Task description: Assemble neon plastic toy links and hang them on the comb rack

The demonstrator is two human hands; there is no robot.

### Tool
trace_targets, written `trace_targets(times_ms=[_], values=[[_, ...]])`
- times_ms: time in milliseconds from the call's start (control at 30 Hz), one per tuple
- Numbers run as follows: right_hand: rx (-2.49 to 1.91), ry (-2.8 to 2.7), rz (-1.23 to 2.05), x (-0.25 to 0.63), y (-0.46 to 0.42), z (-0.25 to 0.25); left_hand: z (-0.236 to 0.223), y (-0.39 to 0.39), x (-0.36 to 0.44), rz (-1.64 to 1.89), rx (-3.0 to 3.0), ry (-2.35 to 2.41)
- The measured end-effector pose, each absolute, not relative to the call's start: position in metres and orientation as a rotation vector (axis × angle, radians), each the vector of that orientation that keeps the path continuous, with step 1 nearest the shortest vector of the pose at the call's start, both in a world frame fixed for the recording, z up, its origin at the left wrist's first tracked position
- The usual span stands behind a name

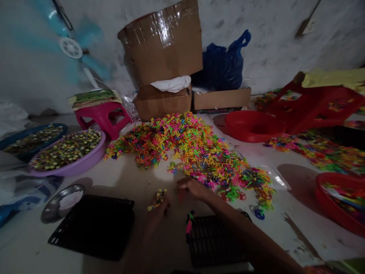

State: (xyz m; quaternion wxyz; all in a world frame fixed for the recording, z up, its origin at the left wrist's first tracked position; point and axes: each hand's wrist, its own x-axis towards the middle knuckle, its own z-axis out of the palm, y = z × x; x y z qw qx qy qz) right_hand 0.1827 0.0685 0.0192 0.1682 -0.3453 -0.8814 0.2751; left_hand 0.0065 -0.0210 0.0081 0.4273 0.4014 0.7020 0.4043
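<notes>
My left hand (pixel 158 214) is closed around a small bunch of short yellow-tipped pieces (pixel 161 195), which stick up from its fingers. To its right, my right hand (pixel 191 187) reaches to the near edge of a big heap of bright plastic pieces (pixel 182 140), many of them ring-shaped. Its fingers bend downward and look smeared, and a faint reddish blur lies below them. Under my right forearm is a black slatted tray (pixel 203 239) with a pink and green piece (pixel 189 224) at its left edge. A second black tray (pixel 95 226) lies left of my left hand.
At left stand a purple basin (pixel 94 158) of yellow-tipped pieces, a blue basin (pixel 61 129) and a metal dish (pixel 48 209). A fan (pixel 70 47) spins behind a pink stool (pixel 110 123). Cardboard boxes (pixel 168 45) stand behind the heap, red basins (pixel 253 131) at right.
</notes>
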Motion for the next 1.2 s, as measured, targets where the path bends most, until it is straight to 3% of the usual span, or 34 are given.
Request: trace_targets(times_ms=[133, 267, 633, 1200], values=[[-1.6, -2.249, 0.697, 0.181, 0.044, 0.018, 0.003, -0.021, 0.014, 1.019, 1.02, 1.705], [-1.747, -2.11, 0.762, 0.172, 0.035, 0.015, 0.011, -0.024, 0.015, 1.013, 1.038, 1.716], [-1.06, -1.572, 1.231, 0.174, 0.021, 0.066, 0.047, -0.033, 0.039, 1.0, 1.097, 1.473], [-0.975, -1.443, 1.313, 0.183, 0.015, 0.072, 0.066, -0.036, 0.047, 0.974, 0.988, 1.355]])
